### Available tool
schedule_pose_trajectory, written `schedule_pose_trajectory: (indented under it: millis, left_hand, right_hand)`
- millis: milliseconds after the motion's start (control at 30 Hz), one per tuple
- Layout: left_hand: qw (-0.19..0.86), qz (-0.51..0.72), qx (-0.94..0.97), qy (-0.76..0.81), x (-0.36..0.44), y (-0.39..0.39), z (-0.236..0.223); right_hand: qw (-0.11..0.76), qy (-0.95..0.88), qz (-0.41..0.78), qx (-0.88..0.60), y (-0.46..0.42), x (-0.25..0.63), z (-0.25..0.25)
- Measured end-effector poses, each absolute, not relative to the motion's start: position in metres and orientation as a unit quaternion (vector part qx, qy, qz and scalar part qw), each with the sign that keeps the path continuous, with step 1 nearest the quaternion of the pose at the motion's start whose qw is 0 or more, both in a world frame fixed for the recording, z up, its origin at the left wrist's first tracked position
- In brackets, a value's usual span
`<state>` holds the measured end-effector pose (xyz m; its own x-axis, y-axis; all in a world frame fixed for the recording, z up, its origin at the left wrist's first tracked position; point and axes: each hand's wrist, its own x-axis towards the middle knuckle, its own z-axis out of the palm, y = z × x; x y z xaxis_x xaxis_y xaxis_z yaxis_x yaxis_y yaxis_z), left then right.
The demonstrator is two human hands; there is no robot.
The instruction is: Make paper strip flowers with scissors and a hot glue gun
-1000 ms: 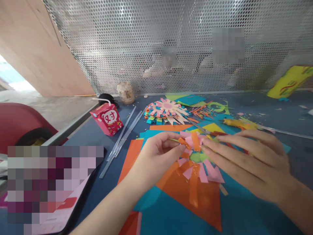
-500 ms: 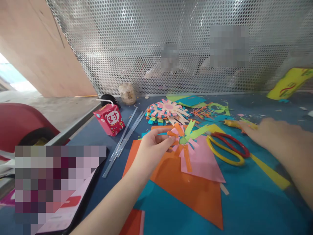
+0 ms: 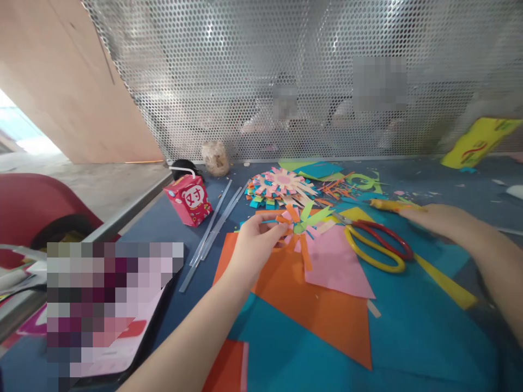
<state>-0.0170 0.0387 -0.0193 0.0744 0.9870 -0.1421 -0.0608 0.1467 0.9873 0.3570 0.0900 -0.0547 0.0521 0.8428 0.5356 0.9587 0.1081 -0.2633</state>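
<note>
My left hand (image 3: 258,239) pinches the edge of a layered paper flower (image 3: 300,227) with orange, pink and green strips, held over orange paper (image 3: 310,321) and a pink sheet (image 3: 337,264). My right hand (image 3: 437,220) reaches in from the right, its fingers closed at a yellow tool (image 3: 384,205). That tool is partly covered by the fingers; its exact kind is unclear. Scissors (image 3: 378,258) with one red and one yellow handle lie between the hands. Behind the held flower rest finished-looking fringed paper flowers (image 3: 281,181) in a stack.
Clear sticks (image 3: 220,218) lie beside a red drink carton (image 3: 190,200) with a straw. A tablet-like device (image 3: 134,354), partly blurred, sits at front left. Paper scraps (image 3: 341,188) litter the back. A perforated metal panel (image 3: 245,65) bounds the table; a yellow packet (image 3: 478,144) leans there.
The view has shifted slightly. My right hand has drawn a little left and shows more clearly at the yellow tool. My left hand keeps its pinch as the flower tilts a little.
</note>
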Motion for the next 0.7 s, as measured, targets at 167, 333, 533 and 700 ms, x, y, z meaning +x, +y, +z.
schedule_pose_trajectory:
  millis: [167, 333, 533, 700]
  left_hand:
    - [0.566, 0.465, 0.461, 0.502, -0.017, 0.04, -0.02]
    - [0.555, 0.471, 0.455, 0.512, -0.019, 0.043, -0.022]
    - [0.531, 0.467, 0.463, 0.534, -0.019, 0.048, -0.024]
    - [0.513, 0.466, 0.469, 0.548, -0.019, 0.051, -0.025]
  right_hand:
    - [0.27, -0.609, -0.016, -0.746, 0.067, 0.311, -0.017]
    - [0.374, -0.582, -0.106, -0.714, 0.04, 0.245, 0.005]
    - [0.334, -0.681, -0.172, -0.628, 0.017, 0.214, -0.005]
    - [0.272, -0.766, -0.334, -0.476, 0.015, 0.214, -0.01]
